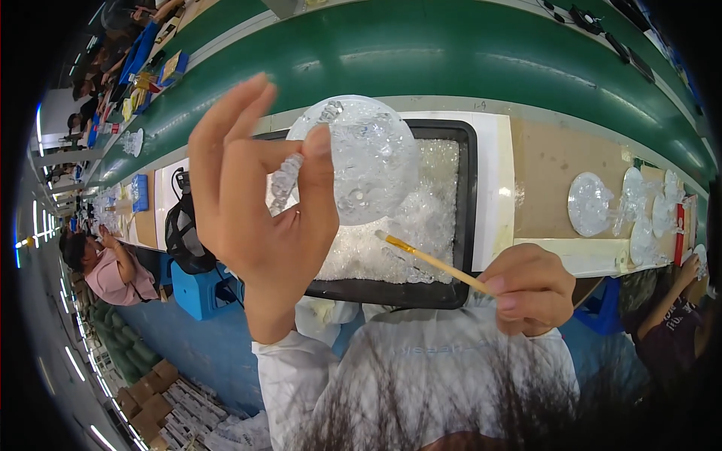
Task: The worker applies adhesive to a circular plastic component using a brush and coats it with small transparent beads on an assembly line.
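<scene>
A round clear plastic disc [361, 158] studded with beads is pinched at its stem by the left hand [259, 203] at frame centre, above the black tray [468, 195]. A thin yellow brush [429, 259] is clenched in the right hand [526, 289] at lower right. The disc could be dropped, the pinch being light.

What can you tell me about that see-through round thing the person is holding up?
The clear round piece looks like transparent plastic, a disc with small bumps and a ridged stem on its left side. The left hand holds it up by that stem, pinched between thumb and fingers. It is raised above a black tray of similar clear bits. The brush in the right hand points toward it without touching.
</scene>
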Demonstrator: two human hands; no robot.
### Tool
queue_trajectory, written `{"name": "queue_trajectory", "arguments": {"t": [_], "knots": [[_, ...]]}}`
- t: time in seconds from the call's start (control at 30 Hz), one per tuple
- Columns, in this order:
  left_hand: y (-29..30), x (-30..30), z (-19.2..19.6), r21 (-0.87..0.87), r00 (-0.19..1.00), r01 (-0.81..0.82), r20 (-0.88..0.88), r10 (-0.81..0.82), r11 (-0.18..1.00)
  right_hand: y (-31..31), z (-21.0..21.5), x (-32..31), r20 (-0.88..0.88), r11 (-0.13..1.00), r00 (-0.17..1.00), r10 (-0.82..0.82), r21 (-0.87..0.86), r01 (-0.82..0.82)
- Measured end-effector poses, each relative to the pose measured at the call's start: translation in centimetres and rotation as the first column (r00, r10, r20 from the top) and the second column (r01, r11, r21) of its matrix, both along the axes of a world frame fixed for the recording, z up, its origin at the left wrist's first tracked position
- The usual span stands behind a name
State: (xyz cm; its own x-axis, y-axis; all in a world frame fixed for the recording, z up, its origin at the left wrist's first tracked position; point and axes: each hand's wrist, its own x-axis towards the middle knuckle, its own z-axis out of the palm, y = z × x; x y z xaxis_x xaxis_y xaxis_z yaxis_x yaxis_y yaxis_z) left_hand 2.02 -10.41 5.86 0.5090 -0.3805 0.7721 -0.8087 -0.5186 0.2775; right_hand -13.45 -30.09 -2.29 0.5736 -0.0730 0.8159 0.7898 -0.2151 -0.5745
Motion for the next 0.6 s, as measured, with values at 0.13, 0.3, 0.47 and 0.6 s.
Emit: {"name": "queue_trajectory", "arguments": {"t": [0.13, 0.3, 0.47, 0.6], "knots": [[-0.7, -0.3, -1.1, -0.096, 0.981, -0.005, -0.191, -0.014, 0.995, 0.4, -0.4, 0.1, -0.026, 0.999, 0.999, 0.019, -0.042, -0.020], [0.6, -0.3, -0.8, 0.066, 0.999, -0.006, -0.037, 0.009, 0.998, 1.2, 0.2, 0.7, 0.029, 0.998, 0.997, 0.069, 0.005, -0.069], [-0.1, -0.2, -1.0, 0.074, 0.999, 0.040, -0.014, -0.039, 0.996, 2.1, 0.7, 1.1, 0.043, 0.999, 0.999, -0.026, -0.027, 0.027], [-0.6, -0.3, -1.8, 0.005, 0.996, 0.082, -0.022, -0.082, 0.997, 2.8, 2.1, 1.5, -0.024, 0.987, 0.995, -0.092, -0.138, 0.088]]}}
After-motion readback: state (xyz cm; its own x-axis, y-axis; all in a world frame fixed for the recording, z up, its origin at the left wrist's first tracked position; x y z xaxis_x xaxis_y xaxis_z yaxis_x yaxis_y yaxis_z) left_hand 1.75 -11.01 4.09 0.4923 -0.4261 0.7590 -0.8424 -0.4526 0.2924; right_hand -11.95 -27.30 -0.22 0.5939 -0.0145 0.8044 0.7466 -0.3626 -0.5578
